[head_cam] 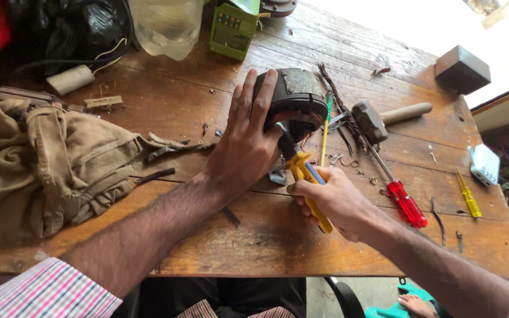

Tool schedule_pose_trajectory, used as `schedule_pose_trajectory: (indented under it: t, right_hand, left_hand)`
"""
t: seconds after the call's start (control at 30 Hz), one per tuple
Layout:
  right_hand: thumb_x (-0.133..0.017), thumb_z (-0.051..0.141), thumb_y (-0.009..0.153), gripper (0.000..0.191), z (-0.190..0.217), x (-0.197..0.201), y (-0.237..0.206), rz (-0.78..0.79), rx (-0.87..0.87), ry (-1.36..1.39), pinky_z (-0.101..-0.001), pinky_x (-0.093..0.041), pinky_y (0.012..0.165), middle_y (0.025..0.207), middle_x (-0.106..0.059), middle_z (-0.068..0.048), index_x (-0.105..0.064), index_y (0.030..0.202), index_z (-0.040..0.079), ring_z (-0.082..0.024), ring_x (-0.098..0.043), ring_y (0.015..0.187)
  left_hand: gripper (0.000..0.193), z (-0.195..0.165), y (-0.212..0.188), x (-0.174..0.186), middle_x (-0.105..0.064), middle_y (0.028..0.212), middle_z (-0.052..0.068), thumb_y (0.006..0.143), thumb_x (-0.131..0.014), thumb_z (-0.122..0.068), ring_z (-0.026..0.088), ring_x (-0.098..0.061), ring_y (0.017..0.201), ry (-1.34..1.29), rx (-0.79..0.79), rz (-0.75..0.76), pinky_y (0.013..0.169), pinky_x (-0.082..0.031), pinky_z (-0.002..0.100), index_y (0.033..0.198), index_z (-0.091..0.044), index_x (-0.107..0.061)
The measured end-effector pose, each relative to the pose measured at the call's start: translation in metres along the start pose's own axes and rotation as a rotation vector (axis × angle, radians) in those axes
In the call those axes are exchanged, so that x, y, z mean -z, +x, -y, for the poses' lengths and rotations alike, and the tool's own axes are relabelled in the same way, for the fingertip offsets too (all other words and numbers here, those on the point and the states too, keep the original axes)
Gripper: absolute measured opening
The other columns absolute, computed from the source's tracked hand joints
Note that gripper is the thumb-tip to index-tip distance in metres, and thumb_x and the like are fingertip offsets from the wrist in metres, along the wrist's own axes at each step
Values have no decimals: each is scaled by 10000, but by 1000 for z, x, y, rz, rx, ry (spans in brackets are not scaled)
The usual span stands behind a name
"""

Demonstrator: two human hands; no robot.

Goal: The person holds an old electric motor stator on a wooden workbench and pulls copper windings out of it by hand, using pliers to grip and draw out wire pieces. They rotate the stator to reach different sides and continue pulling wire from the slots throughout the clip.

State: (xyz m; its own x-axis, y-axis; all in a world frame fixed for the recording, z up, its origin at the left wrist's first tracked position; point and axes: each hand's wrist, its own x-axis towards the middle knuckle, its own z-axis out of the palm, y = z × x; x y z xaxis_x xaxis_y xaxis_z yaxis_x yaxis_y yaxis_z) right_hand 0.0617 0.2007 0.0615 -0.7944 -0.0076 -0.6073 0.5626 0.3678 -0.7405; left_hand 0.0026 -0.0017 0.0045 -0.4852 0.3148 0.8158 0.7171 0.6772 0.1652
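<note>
Motor housing (293,97), dark, rounded, grimy-topped

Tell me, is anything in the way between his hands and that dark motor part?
Nothing visible. The left hand lies flat on the dark motor housing, and the right hand holds yellow-handled pliers whose tip already reaches it.

Daylight glare upper right; sharp, edges bowed.

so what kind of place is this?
Likely a small repair workshop. A worn wooden bench carries a hammer and red screwdriver, and the left hand steadies a motor while the right hand works pliers into it.
</note>
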Motion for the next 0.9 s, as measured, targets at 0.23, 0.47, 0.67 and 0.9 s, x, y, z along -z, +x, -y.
schedule_pose_trajectory:
  t: [0.23, 0.47, 0.67, 0.9]
  right_hand:
    - [-702, 277, 894, 264, 5, 23, -10, 180, -176, 402, -364, -538, 569, 782, -686, -125, -632, 932, 26, -230, -671, 668]
    - [-676, 253, 873, 320, -5, 13, -17, 121, -118, 261, -435, -604, 832, 1003, -730, -130, -662, 1097, 24, -229, -717, 941]
    - [-731, 274, 895, 321, -19, 23, -40, 49, -231, -19, -488, -531, 849, 1051, -723, -135, -714, 1148, 78, -244, -697, 930]
    - [-789, 353, 785, 336, -48, 59, -43, -225, 395, -837, -334, -592, 770, 1034, -728, -55, -816, 1029, 122, -181, -726, 908]
  left_hand:
    - [300, 9, 4, 2, -216, 1657, 302, 906, -708, -198, 533, -215, 1557, 22, -3, 32, 1286, -298, 651, 1085, 40, -737]
    - [233, 5, 2, 4, -155, 1683, 234, 918, -765, -243, 515, -135, 1579, -185, 34, 52, 1285, -274, 683, 1008, -29, -778]
    - [208, 10, 2, 6, -123, 1672, 213, 911, -813, -255, 495, -89, 1566, -250, 19, 84, 1265, -275, 718, 916, -51, -776]
    - [168, 17, 4, -6, -122, 1701, 203, 900, -830, -208, 473, -100, 1594, -170, -12, 90, 1281, -292, 709, 939, -55, -773]
